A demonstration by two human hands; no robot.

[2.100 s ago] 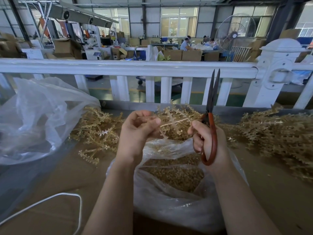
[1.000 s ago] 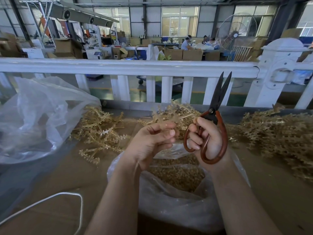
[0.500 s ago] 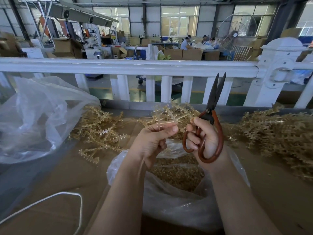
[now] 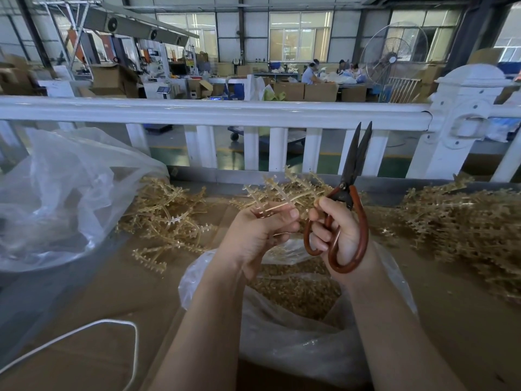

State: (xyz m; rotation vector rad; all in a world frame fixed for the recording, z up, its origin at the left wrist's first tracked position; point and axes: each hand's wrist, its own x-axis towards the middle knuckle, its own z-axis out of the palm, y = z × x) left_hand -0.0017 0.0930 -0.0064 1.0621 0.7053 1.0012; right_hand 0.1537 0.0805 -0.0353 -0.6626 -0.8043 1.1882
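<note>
Brown cardboard (image 4: 98,292) covers the work surface, and behind it a white railing (image 4: 214,112) runs from left to right. Further behind is a big factory hall with cartons, a standing fan (image 4: 393,56) and some people at a far table.

Near the middle, the left hand (image 4: 259,235) is raised above the surface. Its thumb and curled fingers pinch a thin golden plastic branch (image 4: 275,187) with short teeth along its arms. The branch goes up and to the right from the fingers, towards the scissors (image 4: 345,193).

The right hand (image 4: 342,235) grips the scissors, with its fingers passed through the red-brown handle loops. The dark blades point up to the far side, in front of the railing, and stand a little apart at the tips. The forefinger of this hand is very close to the right end of the branch; whether it touches, I cannot tell.

Under both hands stands an open clear bag (image 4: 296,348), partly filled with small golden pieces (image 4: 298,289). One heap of the same branches (image 4: 166,218) lies on the cardboard to the left of the hands, and a larger heap (image 4: 465,221) lies to the right. At the far left is a big crumpled clear plastic bag (image 4: 64,193). A white cord (image 4: 84,331) makes a loop on the near left part of the cardboard.
</note>
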